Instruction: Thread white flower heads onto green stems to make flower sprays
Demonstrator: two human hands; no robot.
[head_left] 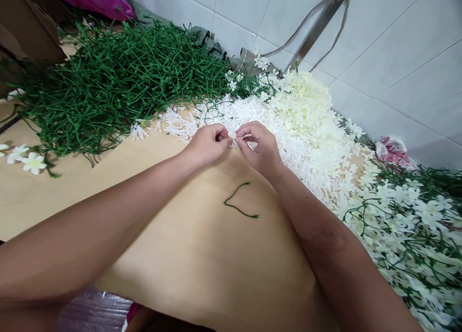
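My left hand (pixel 212 142) and my right hand (pixel 260 144) meet fingertip to fingertip over the board's far side. Both pinch a small white artificial flower piece (pixel 233 135); its exact shape is partly hidden by the fingers. Just behind them lies a heap of thin white stamen-like pieces (pixel 245 111). To the right of that spreads a pile of pale cream flower heads (pixel 306 101). Nearer to me, a bent green plastic stem (pixel 236 207) rests on the brown board (pixel 187 255).
A large heap of green stems (pixel 137 72) fills the back left. Finished-looking white flowers on stems (pixel 426 245) pile up at the right, and a few white flowers (pixel 34 163) lie at the left. A metal bar (pixel 317 29) leans against the tiled wall (pixel 390 38).
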